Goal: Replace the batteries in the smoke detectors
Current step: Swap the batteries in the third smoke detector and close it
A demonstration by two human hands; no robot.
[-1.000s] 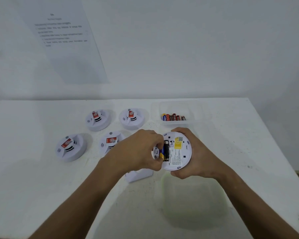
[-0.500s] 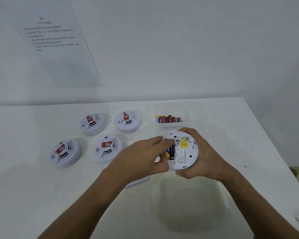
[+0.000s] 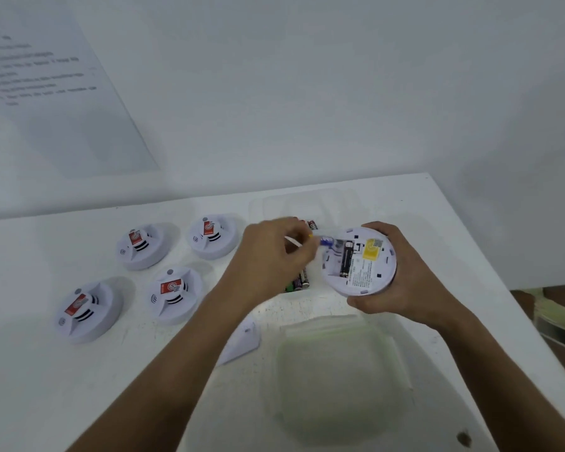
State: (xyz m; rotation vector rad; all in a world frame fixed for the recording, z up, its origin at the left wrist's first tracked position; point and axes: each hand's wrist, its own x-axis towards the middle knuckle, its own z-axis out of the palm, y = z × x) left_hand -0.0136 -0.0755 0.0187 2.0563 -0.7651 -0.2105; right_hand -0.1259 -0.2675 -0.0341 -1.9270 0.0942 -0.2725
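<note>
Right hand (image 3: pixel 402 275) grips upturned smoke detector (image 3: pixel 359 261) above desk (image 3: pixel 79 386), one black battery (image 3: pixel 347 258) seated inside. Left hand (image 3: pixel 274 256) pinches blurred battery (image 3: pixel 323 240) at detector's compartment edge.

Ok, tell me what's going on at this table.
A person is swapping smoke detector batteries. The right hand grips an opened detector with its back up, one black battery seated inside. The left hand pinches another battery, blurred, at the compartment's edge. Four more detectors sit face up on the table.
</note>
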